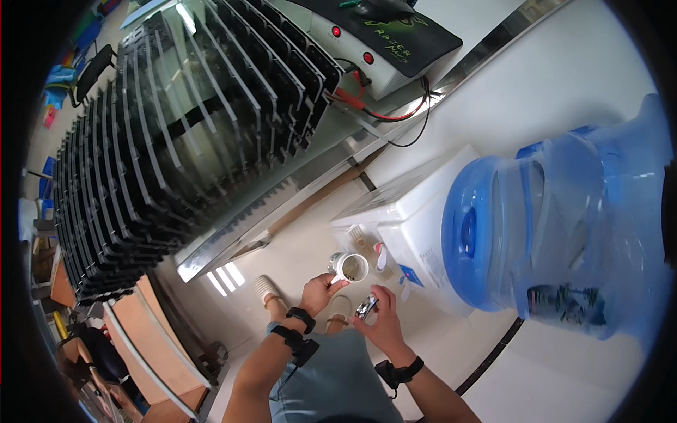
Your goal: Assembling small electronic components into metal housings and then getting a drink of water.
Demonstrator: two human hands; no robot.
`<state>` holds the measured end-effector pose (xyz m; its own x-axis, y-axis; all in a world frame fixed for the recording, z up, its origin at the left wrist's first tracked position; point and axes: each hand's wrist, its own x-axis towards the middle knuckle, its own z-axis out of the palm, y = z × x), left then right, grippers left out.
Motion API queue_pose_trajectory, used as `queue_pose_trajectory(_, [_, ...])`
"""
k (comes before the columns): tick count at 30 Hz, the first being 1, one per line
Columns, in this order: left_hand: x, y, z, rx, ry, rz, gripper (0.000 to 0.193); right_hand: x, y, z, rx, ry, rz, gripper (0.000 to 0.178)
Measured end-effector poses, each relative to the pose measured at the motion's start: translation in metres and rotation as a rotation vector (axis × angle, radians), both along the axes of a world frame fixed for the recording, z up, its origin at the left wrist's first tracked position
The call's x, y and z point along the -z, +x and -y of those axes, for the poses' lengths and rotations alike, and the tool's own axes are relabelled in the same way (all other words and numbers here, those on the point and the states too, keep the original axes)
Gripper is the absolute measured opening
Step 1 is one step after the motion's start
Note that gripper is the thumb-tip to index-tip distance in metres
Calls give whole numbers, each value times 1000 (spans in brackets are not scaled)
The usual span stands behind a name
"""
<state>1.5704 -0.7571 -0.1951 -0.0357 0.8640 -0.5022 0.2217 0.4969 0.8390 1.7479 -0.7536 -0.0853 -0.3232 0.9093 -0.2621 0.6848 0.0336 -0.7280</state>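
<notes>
**Mug's at the water dispenser, lid's off — filling hasn't visibly started**

Looking straight down here. The left hand (319,290) is wrapped around a white mug (350,267), grasping it by the side or the handle (can't quite tell which), and holding it up right in front of the white water dispenser (409,240). The mug's mouth is open and tipped toward the camera a bit; the inside looks pale and I can't make out any water in it, but it's small in the frame so don't quote me.

The right hand (379,321) is closed on a small shiny metallic thing (367,307) — my guess is the mug's lid or cap, though it's too tiny and glinty to be sure. It sits just below and to the right of the mug, not touching it.

So as far as progress goes, I'd say: mug is picked up, opened and brought to the machine. That part's done. What looks left is lining it up under the taps (384,257), which are just beside the mug's right, then filling and capping it. Neither hand is on a tap.

Other stuff around: the big blue water bottle (557,225) sitting on top of the dispenser, a tall black rack of slotted trays (176,141) to the left, and the person's sandalled feet (268,289) on the pale floor.
</notes>
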Motion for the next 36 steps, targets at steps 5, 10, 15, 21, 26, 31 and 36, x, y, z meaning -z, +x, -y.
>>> queue_pose_trajectory(5, [-57, -30, 45, -24, -10, 7, 46, -38, -11, 9, -26, -13, -95, 81])
queue_pose_trajectory(10, [-136, -46, 74, -19, 1, -33, 43, -95, -28, -4, -257, 160, -154, 83])
queue_pose_trajectory(15, [-192, -47, 94, 3, 44, -69, 45, -163, -47, -15, -467, 293, -98, 79])
queue_pose_trajectory(21, [-257, -36, 103, 18, 72, -134, 41, -229, -44, -14, -712, 387, -17, 77])
queue_pose_trajectory(26, [-308, -28, 105, 33, 116, -86, 39, -265, -33, -13, -803, 484, -23, 75])
queue_pose_trajectory(31, [-332, -32, 108, 123, 150, -42, 41, -294, -28, -14, -852, 498, -29, 74])
queue_pose_trajectory(36, [-347, -38, 106, 112, 152, 48, 43, -317, -30, -17, -878, 538, -18, 73])
